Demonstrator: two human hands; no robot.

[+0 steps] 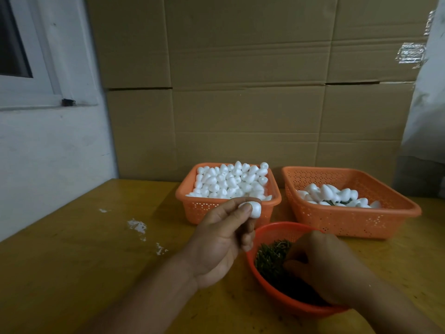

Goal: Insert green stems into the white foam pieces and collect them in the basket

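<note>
My left hand (222,239) pinches a white foam piece (254,209) between thumb and fingertips, raised in front of the left orange basket (204,208), which is full of loose foam pieces. My right hand (322,263) reaches into the round red bowl (265,283), its fingers curled down among the green stems (271,257). The fingertips are hidden, so whether they hold a stem cannot be told. The right orange basket (349,220) holds foam pieces, some with green stems showing.
Everything stands on a yellow wooden table (96,273) with white crumbs (137,225) left of centre. A cardboard wall (240,92) rises right behind the baskets. A white wall with a window frame is at the left.
</note>
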